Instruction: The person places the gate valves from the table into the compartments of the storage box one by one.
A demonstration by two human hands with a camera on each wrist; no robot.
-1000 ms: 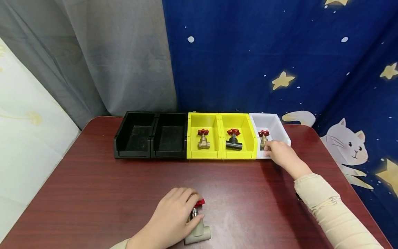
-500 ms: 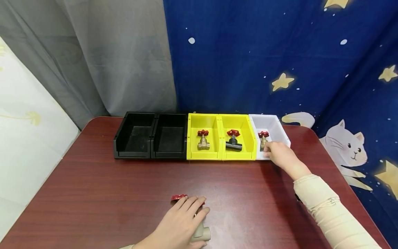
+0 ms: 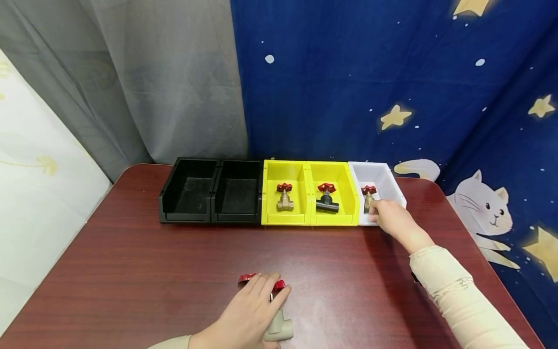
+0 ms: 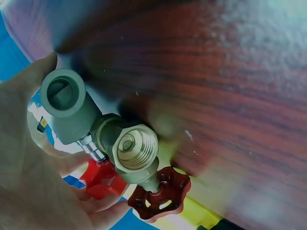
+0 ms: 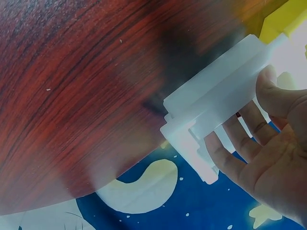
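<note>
Your left grip (image 3: pixel 246 310) clasps a gray valve (image 3: pixel 280 329); your right grip (image 3: pixel 394 220) (can't tell if pinching; sleeve lettering (image 3: pixel 464 283) unreadable) is at a brass gate valve (image 3: pixel 368 199) in the far-right white bin (image 3: pixel 388 180).

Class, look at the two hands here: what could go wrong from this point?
The left hand partly covers a grey valve and a brass valve lying close together, so moving one might knock the other. The right hand reaches into the white bin at a red-handled valve; its grip is partly hidden, so a weak hold could go unnoticed and the valve might slip.
</note>
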